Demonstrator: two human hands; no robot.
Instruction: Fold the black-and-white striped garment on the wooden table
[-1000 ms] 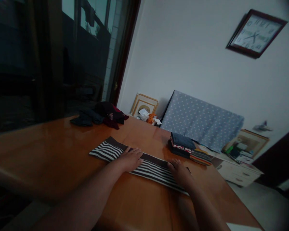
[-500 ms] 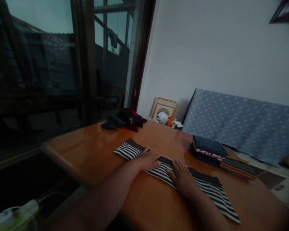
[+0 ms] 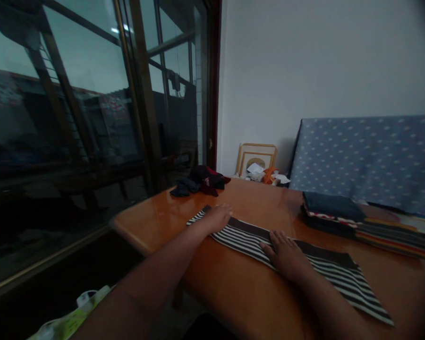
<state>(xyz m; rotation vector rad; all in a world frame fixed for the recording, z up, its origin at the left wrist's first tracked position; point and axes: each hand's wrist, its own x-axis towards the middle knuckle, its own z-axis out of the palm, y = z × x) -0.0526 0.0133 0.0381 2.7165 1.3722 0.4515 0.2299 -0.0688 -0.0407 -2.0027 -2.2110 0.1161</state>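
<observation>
1. Striped black-and-white folded cloth (image 3: 290, 255) lies flat as a long narrow band running from far left to near right across the glossy orange-brown wooden table (image 3: 241, 302), with a plain dark strip along its far edge.
2. That table has a smooth, reflective top and a rounded left corner.
3. A blue fabric-covered panel with pale dots (image 3: 368, 160) leans against the white wall on the far right.
4. A stack of folded cloths (image 3: 354, 219), dark blue on top and multicoloured stripes beneath, sits on the table's far right.
5. A crumpled heap of dark and maroon garments (image 3: 201, 180) lies at the far left corner.
6. Left hand (image 3: 217, 218) rests open, palm down, on the cloth's far left end.
7. Right hand (image 3: 286, 252) lies flat with fingers spread on the cloth's middle, apart from the left.
</observation>
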